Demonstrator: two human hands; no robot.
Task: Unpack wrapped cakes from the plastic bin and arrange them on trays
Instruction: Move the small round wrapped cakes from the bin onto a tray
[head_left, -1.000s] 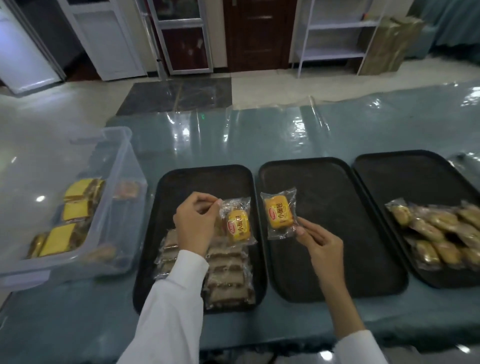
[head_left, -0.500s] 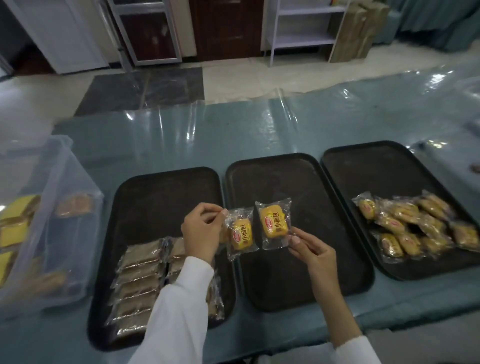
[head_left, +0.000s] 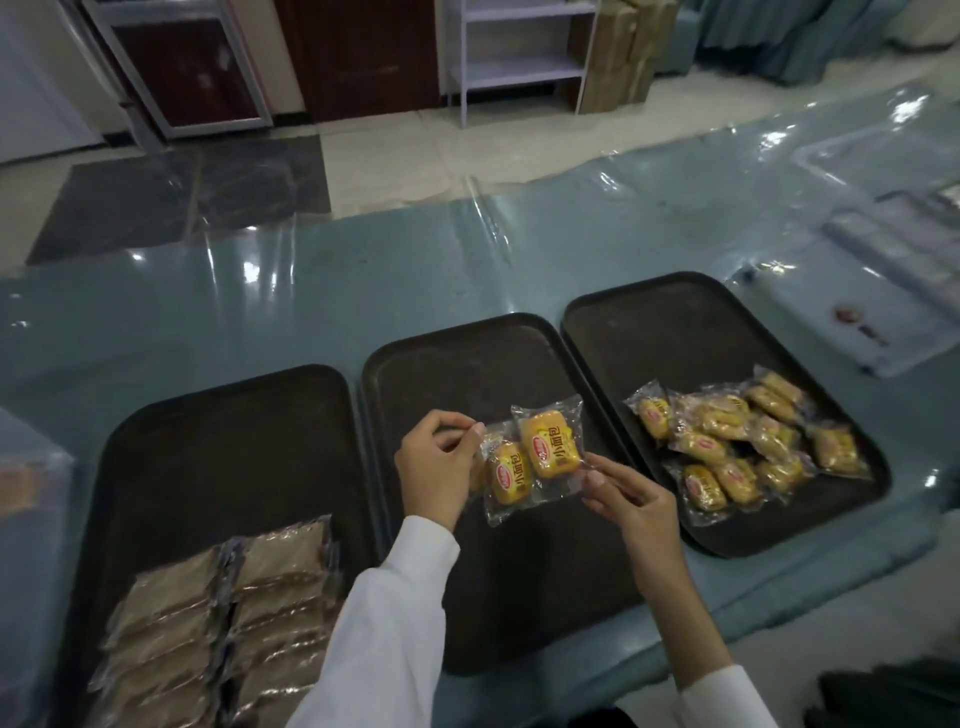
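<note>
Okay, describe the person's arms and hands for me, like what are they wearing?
Both arms wear long white sleeves, left sleeve and right sleeve. The left hand and right hand are bare: no gloves, rings or watch visible.

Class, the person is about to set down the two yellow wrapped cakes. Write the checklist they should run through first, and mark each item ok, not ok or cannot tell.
1. Left hand pinches the left cake by its wrapper edge: ok.
2. Right hand pinches the right cake at its lower wrapper corner: ok.
3. Middle tray has bare floor under the cakes: ok.
4. Right tray, with matching yellow cakes, has free space at its far end: ok.
5. Wrappers sealed: cannot tell.
</note>
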